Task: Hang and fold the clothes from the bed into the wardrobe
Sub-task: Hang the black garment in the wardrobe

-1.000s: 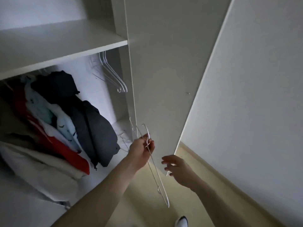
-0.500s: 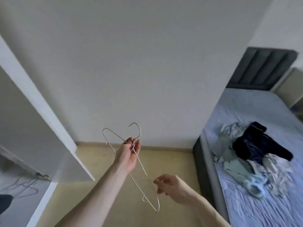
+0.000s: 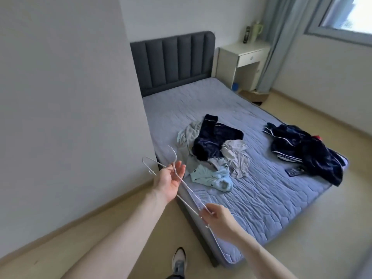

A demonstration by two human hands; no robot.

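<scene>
Nearest, my right hand [image 3: 218, 218] pinches the lower end of the white wire hanger [image 3: 182, 183], while my left hand [image 3: 170, 178], palm up and fingers loosely curled, grips it just below the hook. Beyond both hands, near the bed's [image 3: 261, 198] left edge, lies a mixed clothes pile [image 3: 213, 154]; a dark garment heap [image 3: 302, 150] sits by its right edge.
</scene>
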